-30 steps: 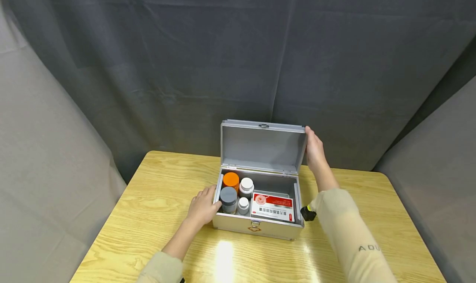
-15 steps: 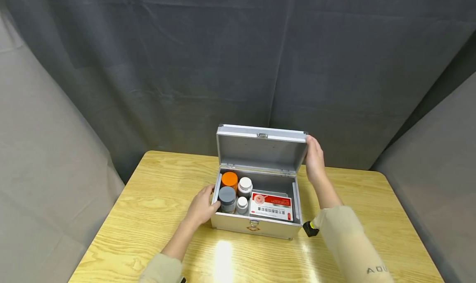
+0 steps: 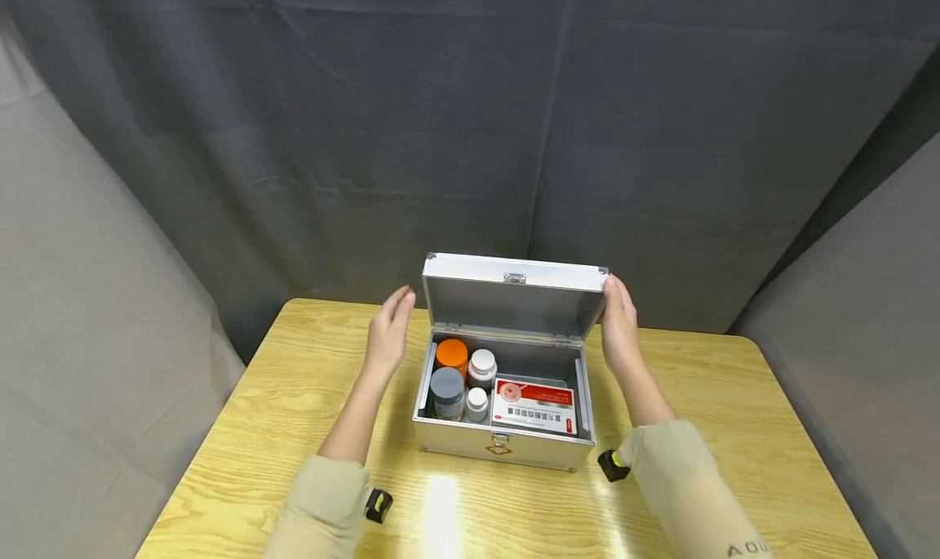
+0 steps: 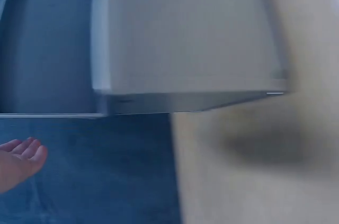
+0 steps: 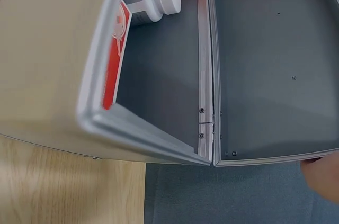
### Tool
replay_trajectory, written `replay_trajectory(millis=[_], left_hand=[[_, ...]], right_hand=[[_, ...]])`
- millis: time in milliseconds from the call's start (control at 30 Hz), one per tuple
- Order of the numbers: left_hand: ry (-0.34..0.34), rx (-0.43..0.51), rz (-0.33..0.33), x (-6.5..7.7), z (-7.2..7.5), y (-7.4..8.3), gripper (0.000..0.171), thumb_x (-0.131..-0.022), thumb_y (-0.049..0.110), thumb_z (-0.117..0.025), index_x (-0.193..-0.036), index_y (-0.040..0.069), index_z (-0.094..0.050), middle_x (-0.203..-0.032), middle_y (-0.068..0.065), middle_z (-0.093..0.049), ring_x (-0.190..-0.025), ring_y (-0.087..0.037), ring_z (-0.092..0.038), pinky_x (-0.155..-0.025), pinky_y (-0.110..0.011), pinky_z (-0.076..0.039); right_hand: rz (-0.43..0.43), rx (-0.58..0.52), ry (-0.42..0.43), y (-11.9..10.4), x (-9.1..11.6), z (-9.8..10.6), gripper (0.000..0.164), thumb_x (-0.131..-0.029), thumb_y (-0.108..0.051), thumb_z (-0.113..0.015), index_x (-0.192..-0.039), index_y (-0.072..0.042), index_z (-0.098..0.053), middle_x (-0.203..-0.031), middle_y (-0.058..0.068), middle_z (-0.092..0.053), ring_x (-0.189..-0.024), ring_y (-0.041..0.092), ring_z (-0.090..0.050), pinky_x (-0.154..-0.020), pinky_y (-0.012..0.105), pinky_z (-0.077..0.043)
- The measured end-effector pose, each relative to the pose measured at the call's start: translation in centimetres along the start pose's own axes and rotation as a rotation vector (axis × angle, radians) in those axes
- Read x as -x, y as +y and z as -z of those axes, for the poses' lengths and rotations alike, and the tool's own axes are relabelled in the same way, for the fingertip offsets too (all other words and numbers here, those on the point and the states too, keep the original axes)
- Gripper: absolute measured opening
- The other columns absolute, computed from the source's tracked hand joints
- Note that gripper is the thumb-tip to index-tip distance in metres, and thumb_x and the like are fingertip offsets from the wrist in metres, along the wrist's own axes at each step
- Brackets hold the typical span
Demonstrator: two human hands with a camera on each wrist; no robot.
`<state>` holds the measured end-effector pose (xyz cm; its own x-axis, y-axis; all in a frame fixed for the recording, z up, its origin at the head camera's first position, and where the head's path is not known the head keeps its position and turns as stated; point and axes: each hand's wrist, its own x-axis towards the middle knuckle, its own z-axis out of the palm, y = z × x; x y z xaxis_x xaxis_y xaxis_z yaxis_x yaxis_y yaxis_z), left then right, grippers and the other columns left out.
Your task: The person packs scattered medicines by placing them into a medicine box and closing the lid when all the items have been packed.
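A metal medicine case (image 3: pixel 458 438) stands on the table with its lid (image 3: pixel 514 306) raised and leaning forward over the back hinge. My right hand (image 3: pixel 620 322) holds the lid's right edge near the top corner; in the right wrist view only part of that hand (image 5: pixel 324 177) shows. Left of the lid, my left hand (image 3: pixel 387 339) is raised with fingers extended, apart from the case. Inside sit an orange-capped bottle (image 3: pixel 451 353), a grey-capped jar (image 3: pixel 447 392), two white bottles (image 3: pixel 482 367) and a red-and-white medicine box (image 3: pixel 534 406).
The wooden table (image 3: pixel 294 428) extends on both sides of the case and in front of it. A dark grey curtain (image 3: pixel 367 135) hangs behind the table's far edge. Pale grey cloth panels (image 3: pixel 95 314) stand at left and right.
The lid has tipped forward, with my right hand moving along at its edge. My left hand has left the case's left side and risen up beside the lid. The contents stay put.
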<state>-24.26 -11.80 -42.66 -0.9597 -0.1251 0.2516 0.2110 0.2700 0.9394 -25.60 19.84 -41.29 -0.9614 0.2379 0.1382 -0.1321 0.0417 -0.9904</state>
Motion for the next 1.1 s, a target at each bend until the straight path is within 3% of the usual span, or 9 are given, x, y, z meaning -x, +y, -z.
replay_trajectory(millis=[100, 267, 433, 567, 700, 767, 933, 1033, 1100], left_hand=[[-0.006, 0.024, 0.008, -1.6, 0.3, 1.6, 0.051, -0.094, 0.035, -0.045, -0.131, 0.0, -0.048, -0.131, -0.018, -0.049, -0.121, -0.03, -0.046, -0.102, -0.039, -0.035], [0.025, 0.046, 0.019, -3.1, 0.4, 2.3, 0.046, -0.089, 0.035, -0.054, -0.118, -0.001, -0.06, -0.116, -0.017, -0.061, -0.108, -0.028, -0.057, -0.094, -0.037, -0.043], [0.03, 0.058, 0.047, -3.1, -0.1, 2.2, 0.046, -0.086, 0.037, -0.06, -0.11, -0.002, -0.065, -0.109, -0.016, -0.064, -0.103, -0.027, -0.06, -0.09, -0.037, -0.046], [0.045, 0.074, 0.041, -2.2, -0.4, 1.9, 0.045, -0.086, 0.035, -0.06, -0.11, -0.003, -0.065, -0.111, -0.016, -0.063, -0.108, -0.027, -0.058, -0.092, -0.037, -0.044], [0.041, 0.083, 0.028, -1.2, -0.5, 1.7, 0.043, -0.087, 0.032, -0.059, -0.111, -0.003, -0.064, -0.112, -0.016, -0.062, -0.109, -0.027, -0.057, -0.093, -0.037, -0.044], [0.031, 0.089, 0.036, -0.6, -0.3, 1.7, 0.042, -0.087, 0.031, -0.06, -0.111, -0.003, -0.063, -0.111, -0.017, -0.062, -0.106, -0.028, -0.059, -0.091, -0.037, -0.045], [-0.003, 0.057, 0.05, 1.5, 0.5, 3.7, 0.038, -0.089, 0.02, -0.058, -0.112, -0.01, -0.06, -0.112, -0.021, -0.06, -0.105, -0.033, -0.058, -0.089, -0.041, -0.046], [-0.017, 0.027, 0.033, 3.0, 0.9, 4.8, 0.035, -0.088, 0.013, -0.058, -0.111, -0.014, -0.058, -0.112, -0.025, -0.058, -0.105, -0.035, -0.057, -0.088, -0.042, -0.046], [-0.025, 0.035, 0.02, 3.8, 1.1, 4.5, 0.035, -0.087, 0.011, -0.06, -0.11, -0.015, -0.058, -0.112, -0.026, -0.057, -0.104, -0.035, -0.058, -0.087, -0.04, -0.047]], right_hand=[[0.006, -0.02, -0.003, 0.1, 0.2, 0.0, 0.052, -0.099, -0.033, -0.028, -0.141, -0.002, -0.028, -0.136, 0.014, -0.036, -0.122, 0.022, -0.036, -0.106, 0.041, -0.026], [0.02, -0.043, -0.018, 0.2, 0.6, 0.0, 0.05, -0.099, -0.03, -0.03, -0.14, -0.001, -0.03, -0.135, 0.013, -0.038, -0.125, 0.019, -0.036, -0.108, 0.037, -0.024], [0.022, -0.175, -0.07, 0.2, 1.3, 0.3, 0.051, -0.099, -0.025, -0.031, -0.141, 0.004, -0.025, -0.142, 0.018, -0.032, -0.134, 0.022, -0.028, -0.11, 0.033, -0.018], [-0.031, -0.187, -0.089, 0.0, 2.2, 0.6, 0.055, -0.099, -0.027, -0.034, -0.14, 0.008, -0.023, -0.147, 0.018, -0.025, -0.136, 0.024, -0.022, -0.11, 0.032, -0.017], [-0.083, -0.112, -0.067, -0.4, 3.5, 1.0, 0.059, -0.097, -0.032, -0.037, -0.138, 0.01, -0.028, -0.146, 0.019, -0.027, -0.134, 0.025, -0.026, -0.109, 0.03, -0.021], [-0.092, 0.006, -0.058, -0.6, 4.3, 1.3, 0.061, -0.096, -0.036, -0.039, -0.137, 0.009, -0.03, -0.145, 0.018, -0.028, -0.134, 0.025, -0.027, -0.108, 0.031, -0.022], [-0.047, 0.298, -0.051, -0.9, 6.3, 2.0, 0.064, -0.094, -0.042, -0.042, -0.135, 0.007, -0.038, -0.143, 0.017, -0.033, -0.133, 0.029, -0.029, -0.109, 0.039, -0.022], [-0.016, 0.35, -0.068, -0.9, 7.4, 2.5, 0.062, -0.094, -0.04, -0.044, -0.133, 0.008, -0.04, -0.14, 0.019, -0.036, -0.13, 0.031, -0.033, -0.106, 0.041, -0.026], [0.021, 0.382, -0.082, -0.6, 8.1, 2.8, 0.059, -0.094, -0.036, -0.046, -0.132, 0.009, -0.041, -0.137, 0.021, -0.038, -0.127, 0.032, -0.038, -0.103, 0.041, -0.031]])
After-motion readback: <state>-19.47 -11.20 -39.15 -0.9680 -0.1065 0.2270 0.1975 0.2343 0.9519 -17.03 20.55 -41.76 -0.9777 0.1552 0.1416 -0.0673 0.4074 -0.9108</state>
